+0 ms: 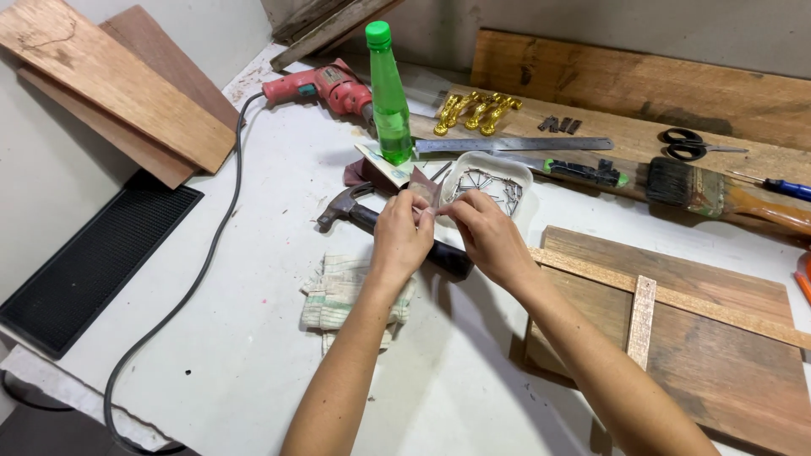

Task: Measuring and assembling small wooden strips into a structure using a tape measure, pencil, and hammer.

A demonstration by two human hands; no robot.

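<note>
Both hands meet above the claw hammer (372,221). The left hand (400,241) pinches a folded sandpaper scrap (422,187); the right hand (490,236) has its fingertips (448,209) pressed together at the scrap's edge, just near the white tray of nails (487,165).

Both forearms are bare, without sleeves, gloves, rings or a watch on the left hand (400,239) or right hand (490,236).

Small brownish sandpaper piece (425,190) pinched between both hands, held upright just above the hammer (372,221); hammer lay on the white table, steel claw head pointing left, dark handle running right beneath the hands; white tray (488,168) of nails (490,182) sat just behind, touching nothing held.
</note>
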